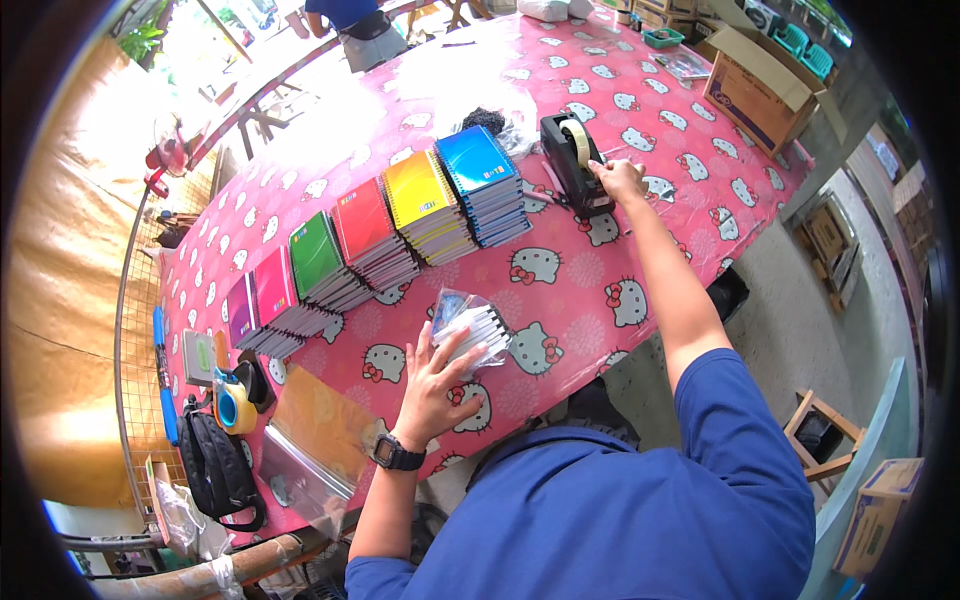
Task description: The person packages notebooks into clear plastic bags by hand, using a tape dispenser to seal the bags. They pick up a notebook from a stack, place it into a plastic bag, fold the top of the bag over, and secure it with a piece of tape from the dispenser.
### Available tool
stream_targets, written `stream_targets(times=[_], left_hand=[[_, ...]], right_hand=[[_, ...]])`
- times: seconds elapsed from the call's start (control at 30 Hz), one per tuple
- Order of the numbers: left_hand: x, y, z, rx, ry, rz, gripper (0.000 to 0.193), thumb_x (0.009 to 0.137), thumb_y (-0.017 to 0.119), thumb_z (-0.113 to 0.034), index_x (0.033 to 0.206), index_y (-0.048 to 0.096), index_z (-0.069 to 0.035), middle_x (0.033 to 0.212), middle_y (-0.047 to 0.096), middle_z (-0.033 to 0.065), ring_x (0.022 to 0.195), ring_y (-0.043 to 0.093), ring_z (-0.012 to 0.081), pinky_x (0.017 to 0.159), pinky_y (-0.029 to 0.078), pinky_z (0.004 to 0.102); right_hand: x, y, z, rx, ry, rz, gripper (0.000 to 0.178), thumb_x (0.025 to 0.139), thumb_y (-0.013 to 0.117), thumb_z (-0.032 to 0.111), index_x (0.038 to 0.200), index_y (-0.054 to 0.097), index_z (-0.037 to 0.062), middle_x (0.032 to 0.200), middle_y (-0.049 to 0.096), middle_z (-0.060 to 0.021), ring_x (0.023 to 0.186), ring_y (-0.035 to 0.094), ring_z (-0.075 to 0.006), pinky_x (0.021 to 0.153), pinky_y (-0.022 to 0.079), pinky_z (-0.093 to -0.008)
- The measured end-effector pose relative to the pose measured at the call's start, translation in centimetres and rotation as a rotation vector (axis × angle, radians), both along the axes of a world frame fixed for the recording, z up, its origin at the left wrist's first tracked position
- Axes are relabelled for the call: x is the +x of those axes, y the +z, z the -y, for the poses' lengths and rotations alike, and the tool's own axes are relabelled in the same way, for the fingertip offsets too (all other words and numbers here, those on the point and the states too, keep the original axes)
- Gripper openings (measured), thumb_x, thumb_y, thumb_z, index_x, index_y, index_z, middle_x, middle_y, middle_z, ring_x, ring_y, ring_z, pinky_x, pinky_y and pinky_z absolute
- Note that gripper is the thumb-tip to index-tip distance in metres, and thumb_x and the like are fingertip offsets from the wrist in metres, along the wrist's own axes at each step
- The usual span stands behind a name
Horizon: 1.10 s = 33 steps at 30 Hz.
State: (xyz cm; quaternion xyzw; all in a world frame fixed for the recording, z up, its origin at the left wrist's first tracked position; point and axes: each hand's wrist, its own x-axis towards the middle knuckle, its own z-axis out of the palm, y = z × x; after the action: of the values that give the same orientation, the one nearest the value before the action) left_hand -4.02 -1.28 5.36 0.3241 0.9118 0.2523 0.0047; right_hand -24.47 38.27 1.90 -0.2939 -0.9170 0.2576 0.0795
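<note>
As we read the scene from the left, a black bag [215, 470] and a small blue tape roll [236, 408] sit at the counter's [590, 290] near-left end, with a stack of clear sleeves [305, 455] just beside them. A row of coloured notebook stacks [390, 230] runs diagonally across the middle. We note the left hand [435, 380] lies flat, fingers spread, pressing a wrapped bundle of notebooks [470, 330] near the front edge. The right hand [620, 180] reaches to the black tape dispenser [575, 160], fingers pinched at its cutter end; whether tape is between them we cannot tell. In our judgement, steady downward pressure on the bundle keeps the wrap from springing open. The bundle sits close to the counter edge. Open room lies between bundle and dispenser; a cardboard box [760, 90] stands well apart at far right.
</note>
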Motion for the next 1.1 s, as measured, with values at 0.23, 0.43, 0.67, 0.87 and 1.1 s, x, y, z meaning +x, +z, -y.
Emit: stream_targets(times=[0.23, 0.43, 0.67, 0.87, 1.1], left_hand=[[0.2, -0.5, -0.2, 0.155, 0.003, 0.104, 0.074, 0.061, 0.075, -0.026, 0.129, 0.048, -0.031, 0.145, 0.031, -0.0015, 0.135, 0.015, 0.0431, 0.103, 0.017, 0.0663], [-0.2, 0.9, 0.6, -0.008, -0.053, 0.033, 0.077, 0.057, 0.076, -0.024, 0.129, 0.050, -0.028, 0.143, 0.034, 0.0063, 0.133, 0.019, 0.0436, 0.107, 0.021, 0.0568], [-1.1, 1.0, 0.8, -0.062, -0.143, 0.046, 0.084, 0.054, 0.078, -0.031, 0.132, 0.045, -0.035, 0.150, 0.018, 0.0066, 0.135, 0.011, 0.0462, 0.102, 0.020, 0.0659], [-0.7, 1.2, 0.2, -0.082, -0.074, -0.049, 0.078, 0.057, 0.080, -0.029, 0.129, 0.050, -0.028, 0.147, 0.026, 0.0122, 0.136, 0.012, 0.0430, 0.107, 0.017, 0.0590], [0.3, -4.0, -1.8, 0.476, 0.242, -0.349, 0.033, 0.062, 0.078, -0.017, 0.093, 0.069, -0.011, 0.132, 0.049, 0.0124, 0.132, 0.030, 0.0359, 0.106, 0.025, 0.0497]], right_hand=[[6.3, -4.2, -2.2, -0.568, 0.162, -0.521, 0.024, 0.085, 0.064, 0.023, 0.074, 0.062, 0.0017, 0.059, 0.054, 0.0012, 0.047, 0.046, -0.0068, 0.044, 0.037, -0.0258], [8.4, -0.6, 6.6, -1.170, 0.555, 0.180, 0.017, 0.084, 0.065, 0.024, 0.079, 0.061, 0.0076, 0.061, 0.050, 0.0038, 0.049, 0.039, -0.0039, 0.043, 0.029, -0.0192], [10.4, 9.5, 20.2, -0.042, 1.433, 0.319, 0.040, 0.074, 0.069, 0.041, 0.077, 0.067, 0.0010, 0.069, 0.065, -0.0116, 0.065, 0.064, -0.0207, 0.059, 0.049, -0.0324], [11.3, 10.8, 16.3, 0.472, 1.150, 0.326, 0.051, 0.058, 0.077, 0.051, 0.080, 0.070, 0.0059, 0.074, 0.065, -0.0137, 0.071, 0.065, -0.0287, 0.066, 0.051, -0.0381], [18.4, 5.4, 18.8, -0.312, 1.379, -0.623, 0.022, 0.066, 0.077, 0.017, 0.082, 0.066, 0.0075, 0.080, 0.054, -0.0060, 0.082, 0.053, -0.0249, 0.077, 0.043, -0.0371]])
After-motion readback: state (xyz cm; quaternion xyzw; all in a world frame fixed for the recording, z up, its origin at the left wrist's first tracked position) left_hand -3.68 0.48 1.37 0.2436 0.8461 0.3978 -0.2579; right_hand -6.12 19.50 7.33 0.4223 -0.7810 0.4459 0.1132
